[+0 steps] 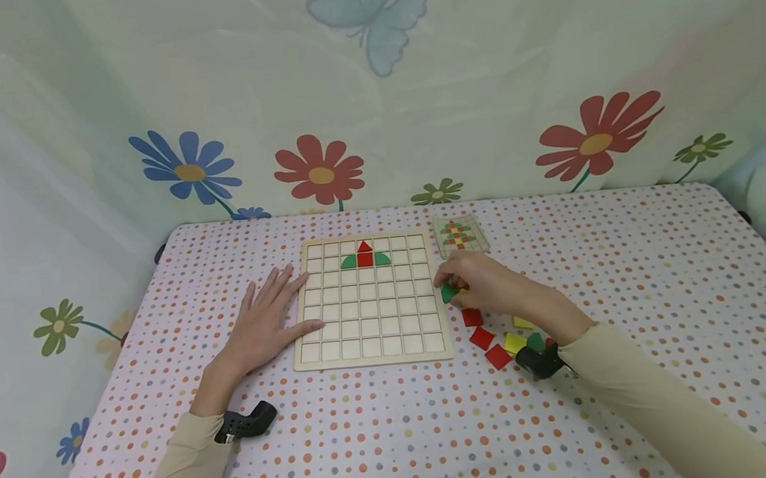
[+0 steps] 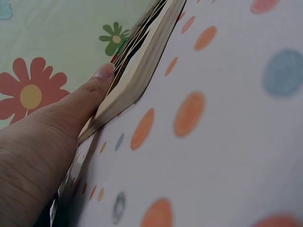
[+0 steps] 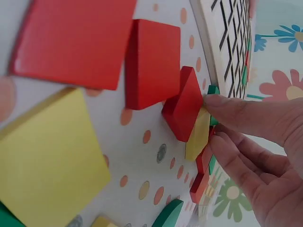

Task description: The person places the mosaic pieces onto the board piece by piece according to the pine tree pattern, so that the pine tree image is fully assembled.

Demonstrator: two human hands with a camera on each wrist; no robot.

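Note:
A square wooden grid board [image 1: 373,352] lies on the table, with a red triangle [image 1: 365,246], a red square [image 1: 365,260] and two green quarter-round pieces [image 1: 349,262] set in its upper cells. My left hand [image 1: 263,322] rests with spread, straight fingers on the board's left edge; in the left wrist view the thumb [image 2: 92,92] lies over the frame. Just off the board's right side, my right hand [image 1: 484,282] pinches a green piece [image 1: 449,292] between thumb and fingers. The fingers partly hide that piece in the right wrist view.
Beside and below the right hand lie loose red squares [image 1: 481,338], yellow squares [image 1: 515,343] and green pieces [image 1: 534,342]. A pattern card [image 1: 460,234] showing a tree of coloured shapes lies beyond the hand. Dotted cloth [image 1: 385,434] covers the table.

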